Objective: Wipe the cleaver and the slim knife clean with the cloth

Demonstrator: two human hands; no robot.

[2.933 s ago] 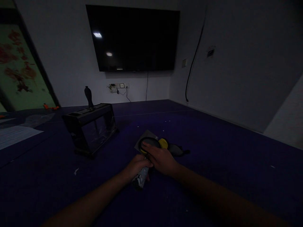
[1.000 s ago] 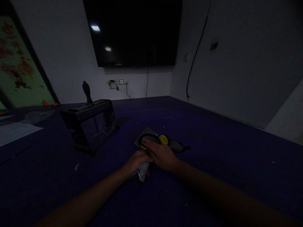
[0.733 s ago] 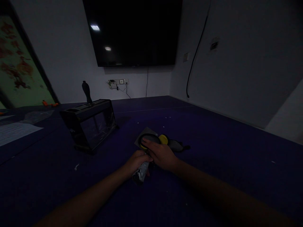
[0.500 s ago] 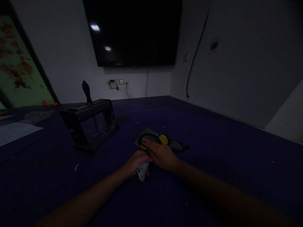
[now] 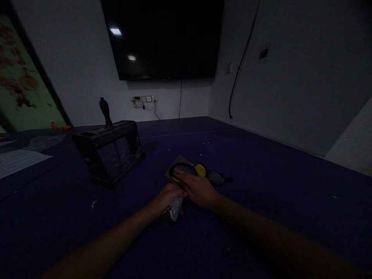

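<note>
The room is dim. My left hand [image 5: 164, 198] is closed round a crumpled grey-white wad [image 5: 173, 209] on the dark blue surface [image 5: 261, 182]. My right hand [image 5: 197, 190] lies just right of it, fingers resting on a dark round disc with a yellow rim [image 5: 182, 170]. That disc sits on a grey square sheet [image 5: 174, 164]. A small yellow round piece [image 5: 200, 169] and a dark flat shape [image 5: 216, 178] lie right behind my right hand. What my right fingers grip, if anything, is hidden.
A black box with clear sides [image 5: 109, 151] stands to the left, a dark handle [image 5: 104, 110] rising behind it. White paper [image 5: 17, 161] lies at far left. A large black screen [image 5: 164, 38] hangs on the wall; a black cable [image 5: 240, 69] runs down the right wall.
Both hands stay where they were on the wad and the disc. The view has tilted slightly, so everything sits a little lower than 2.9 s ago.
</note>
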